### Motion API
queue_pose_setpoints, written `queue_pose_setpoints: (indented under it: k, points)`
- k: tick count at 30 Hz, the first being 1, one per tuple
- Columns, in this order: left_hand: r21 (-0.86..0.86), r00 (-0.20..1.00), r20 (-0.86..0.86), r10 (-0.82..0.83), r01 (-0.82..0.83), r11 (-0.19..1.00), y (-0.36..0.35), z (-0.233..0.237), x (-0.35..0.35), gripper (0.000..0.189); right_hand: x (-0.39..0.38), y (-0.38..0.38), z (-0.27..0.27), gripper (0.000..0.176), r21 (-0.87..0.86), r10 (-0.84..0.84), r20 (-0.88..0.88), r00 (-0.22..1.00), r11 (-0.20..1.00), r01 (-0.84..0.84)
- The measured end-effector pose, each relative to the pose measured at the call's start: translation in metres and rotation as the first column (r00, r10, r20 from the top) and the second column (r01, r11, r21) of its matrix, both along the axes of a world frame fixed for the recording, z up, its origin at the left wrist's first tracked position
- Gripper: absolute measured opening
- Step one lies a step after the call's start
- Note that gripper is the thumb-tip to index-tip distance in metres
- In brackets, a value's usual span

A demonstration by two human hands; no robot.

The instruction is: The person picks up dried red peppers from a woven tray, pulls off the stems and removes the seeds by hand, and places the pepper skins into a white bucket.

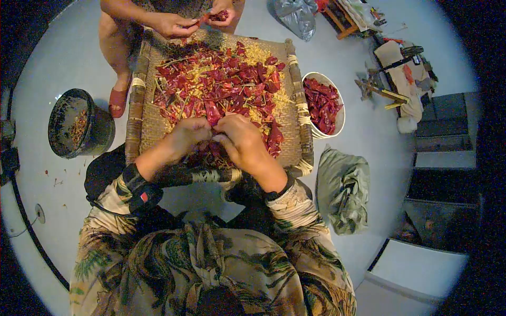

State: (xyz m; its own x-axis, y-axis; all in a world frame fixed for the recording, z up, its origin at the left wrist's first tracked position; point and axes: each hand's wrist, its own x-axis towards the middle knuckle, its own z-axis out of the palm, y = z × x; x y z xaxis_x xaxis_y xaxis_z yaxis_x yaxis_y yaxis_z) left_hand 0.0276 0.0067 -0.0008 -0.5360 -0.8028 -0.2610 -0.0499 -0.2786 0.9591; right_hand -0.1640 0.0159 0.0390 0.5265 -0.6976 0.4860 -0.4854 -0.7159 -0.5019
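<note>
My left hand (188, 136) and my right hand (240, 141) meet over the near half of a woven bamboo tray (138, 108). Both are closed, fingertips pinched at the lower end of a dried red chili (212, 111) that points away from me. My fingers partly hide that end. Beneath and beyond them lies a heap of torn dried chilies (237, 79), with stems mixed in. Yellow seeds (256, 52) are scattered through the heap and over the weave.
Across the tray sits another person, whose hands (176, 25) hold a dried chili. At the right stands a white bucket (342, 113) of red chilies, with a greenish sack (343, 189) nearer me. A black bucket (103, 126) with brownish-red bits is at the left.
</note>
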Motion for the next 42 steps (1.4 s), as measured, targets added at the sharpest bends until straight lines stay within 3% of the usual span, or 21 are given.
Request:
queue_pose_setpoints:
  k: [3,5,8,9,12,14,18,24,27,30,31,32,33,34,35,39,42]
  points:
    - [0.055,0.968,-0.208,0.143,-0.134,0.989,0.007,-0.001,-0.012,0.014,0.003,0.003,0.002,0.013,0.079,-0.074,0.129,0.989,0.995,0.064]
    - [0.195,0.937,-0.259,0.233,-0.186,0.963,0.011,0.007,-0.016,0.013,0.005,0.005,0.001,0.011,0.177,-0.128,0.21,0.969,0.98,0.091]
    - [0.141,0.933,-0.267,0.241,-0.21,0.967,0.013,0.007,-0.022,0.013,0.008,0.004,-0.002,0.01,0.311,-0.217,0.342,0.915,0.944,0.108]
    - [0.137,0.929,-0.276,0.247,-0.216,0.967,0.013,0.007,-0.023,0.012,0.009,0.005,-0.002,0.01,0.431,-0.289,0.354,0.889,0.894,0.12]
    - [0.26,0.88,-0.355,0.317,-0.232,0.937,0.014,0.012,-0.027,0.011,0.014,0.005,-0.006,0.01,0.534,-0.386,0.465,0.797,0.84,0.096]
    - [0.43,0.807,-0.419,0.416,-0.228,0.874,0.018,0.02,-0.03,0.01,0.017,0.005,-0.014,0.01,0.659,-0.471,0.561,0.681,0.752,-0.022]
    - [0.365,0.796,-0.429,0.427,-0.28,0.888,0.019,0.019,-0.034,0.011,0.02,0.003,-0.027,0.007,0.676,-0.549,0.735,0.398,0.639,-0.367]
    - [0.254,0.832,-0.347,0.433,-0.36,0.897,0.021,0.016,-0.038,0.014,0.028,0.009,-0.021,0.007,0.693,-0.712,0.657,0.247,0.442,-0.57]
    - [0.157,0.878,-0.245,0.412,-0.383,0.91,0.02,0.019,-0.04,0.02,0.029,0.007,-0.019,0.007,0.732,-0.793,0.57,0.214,0.372,-0.571]
    - [0.055,0.905,-0.177,0.387,-0.383,0.922,0.017,0.021,-0.033,0.019,0.013,-0.004,-0.045,0.011,0.763,-0.57,0.637,0.52,0.565,-0.315]
    - [0.036,0.905,-0.184,0.383,-0.383,0.923,0.015,0.023,-0.028,0.019,0.011,-0.004,-0.021,0.022,0.788,-0.511,0.295,0.807,0.608,0.098]
    - [0.017,0.906,-0.193,0.377,-0.381,0.924,0.014,0.023,-0.025,0.018,0.013,-0.003,-0.012,0.025,0.606,-0.429,0.253,0.867,0.769,0.203]
    - [0.105,0.893,-0.219,0.394,-0.38,0.919,0.012,0.022,-0.026,0.018,0.014,-0.001,-0.005,0.028,0.378,-0.359,0.183,0.915,0.885,0.271]
    - [0.063,0.902,-0.209,0.378,-0.373,0.926,0.01,0.022,-0.025,0.017,0.015,0.0,-0.002,0.031,0.122,-0.305,0.091,0.948,0.948,0.294]
    - [0.021,0.91,-0.199,0.363,-0.366,0.93,0.009,0.022,-0.023,0.017,0.016,0.001,-0.001,0.036,0.219,-0.294,0.098,0.951,0.938,0.267]
    - [-0.182,0.942,-0.03,0.333,-0.333,0.925,0.011,0.039,-0.018,0.017,0.012,0.003,-0.008,0.03,0.241,-0.291,-0.002,0.957,0.928,0.283]
    - [-0.569,0.918,0.152,0.367,-0.222,0.792,0.01,0.047,-0.012,0.016,0.012,0.003,-0.01,0.024,0.189,-0.278,-0.054,0.959,0.94,0.283]
